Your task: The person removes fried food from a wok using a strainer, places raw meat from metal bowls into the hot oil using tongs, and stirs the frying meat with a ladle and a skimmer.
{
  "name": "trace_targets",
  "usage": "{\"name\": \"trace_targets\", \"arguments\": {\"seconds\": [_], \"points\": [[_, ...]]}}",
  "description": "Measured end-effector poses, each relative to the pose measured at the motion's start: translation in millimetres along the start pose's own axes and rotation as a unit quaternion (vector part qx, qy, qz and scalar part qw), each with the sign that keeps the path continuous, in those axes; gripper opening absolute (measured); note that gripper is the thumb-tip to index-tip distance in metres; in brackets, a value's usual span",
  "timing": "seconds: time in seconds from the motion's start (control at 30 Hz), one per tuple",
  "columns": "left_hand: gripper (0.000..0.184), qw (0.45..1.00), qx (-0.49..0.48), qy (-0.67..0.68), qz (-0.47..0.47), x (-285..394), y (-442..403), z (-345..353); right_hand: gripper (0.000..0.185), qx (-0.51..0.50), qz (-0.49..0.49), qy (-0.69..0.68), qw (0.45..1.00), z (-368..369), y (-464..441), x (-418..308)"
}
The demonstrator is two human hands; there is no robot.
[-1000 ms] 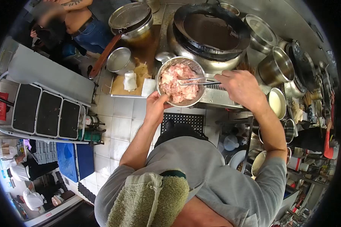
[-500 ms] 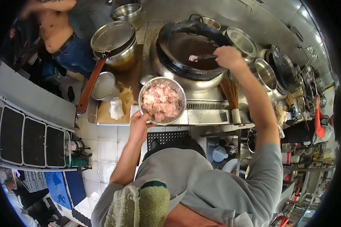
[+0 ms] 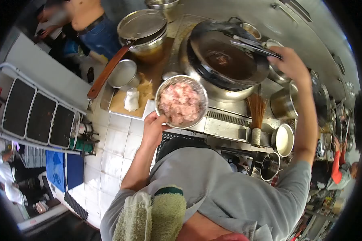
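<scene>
My left hand [image 3: 153,126] grips the rim of a metal bowl [image 3: 204,96], which is held in front of the stove. Pale pink pieces of raw meat [image 3: 179,102] fill most of it. Above the wok's far right side, my right hand [image 3: 291,63] is closed on metal tongs [image 3: 255,46] with dark grips. Nothing shows between the tong tips. Dark liquid lies in the large black wok [image 3: 207,66], and a small bubbling spot [image 3: 222,59] disturbs its surface; whatever is beneath it is unclear.
A wooden-handled strainer [image 3: 140,22] rests on a pot left of the wok. Nearby are a metal container [image 3: 124,74] and a white cloth [image 3: 131,100]. A bamboo brush [image 3: 256,116] stands at the stove's front right. Other people are at left and far right.
The tongs held a piece of meat over the wok earlier; now it is gone from them and the liquid bubbles. My right hand has lifted away to the right. The view has shifted.
</scene>
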State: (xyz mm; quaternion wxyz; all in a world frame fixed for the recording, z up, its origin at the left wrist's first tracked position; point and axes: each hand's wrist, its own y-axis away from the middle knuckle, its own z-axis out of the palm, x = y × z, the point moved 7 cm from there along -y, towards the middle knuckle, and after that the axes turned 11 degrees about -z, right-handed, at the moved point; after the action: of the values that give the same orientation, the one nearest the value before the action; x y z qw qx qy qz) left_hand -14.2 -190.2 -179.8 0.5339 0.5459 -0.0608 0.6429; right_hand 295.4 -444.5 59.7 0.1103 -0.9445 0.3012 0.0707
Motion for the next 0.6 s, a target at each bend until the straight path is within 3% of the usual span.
{"name": "trace_targets", "arguments": {"seconds": [0.03, 0.07, 0.17, 0.23, 0.33, 0.4, 0.43, 0.6], "points": [[0.006, 1.000, -0.011, -0.006, 0.006, 1.7, -0.6, 1.9, 0.037, 0.036, -0.065, 0.039, 0.996, -21.8, 17.8, -30.7], [0.006, 1.000, -0.007, -0.003, 0.011, 2.6, -1.5, 2.0, 0.037, 0.027, -0.052, 0.033, 0.998, -34.1, 32.0, -55.6], [0.005, 0.998, -0.035, -0.037, 0.029, 5.3, -7.7, 13.6, 0.035, 0.014, -0.187, 0.064, 0.980, -23.0, 56.7, -108.8], [0.017, 0.994, -0.082, -0.048, 0.045, 2.8, -12.7, 25.2, 0.029, -0.045, -0.174, 0.108, 0.978, 3.4, 57.8, -134.0], [0.016, 0.991, -0.110, -0.063, 0.054, 4.8, -13.3, 41.0, 0.020, -0.051, -0.213, 0.162, 0.962, 46.9, 42.8, -137.2], [0.017, 0.989, -0.117, -0.071, 0.060, 8.1, -12.4, 48.5, 0.018, -0.033, -0.220, 0.156, 0.962, 41.9, 37.7, -130.2], [0.008, 0.991, -0.110, -0.052, 0.047, 7.3, -13.3, 48.9, 0.017, -0.017, -0.238, 0.148, 0.960, 38.7, 38.0, -130.6], [0.004, 0.996, -0.085, -0.026, 0.010, 3.5, -20.5, 43.7, 0.018, 0.016, -0.157, 0.120, 0.980, -15.8, 55.4, -113.6]]}}
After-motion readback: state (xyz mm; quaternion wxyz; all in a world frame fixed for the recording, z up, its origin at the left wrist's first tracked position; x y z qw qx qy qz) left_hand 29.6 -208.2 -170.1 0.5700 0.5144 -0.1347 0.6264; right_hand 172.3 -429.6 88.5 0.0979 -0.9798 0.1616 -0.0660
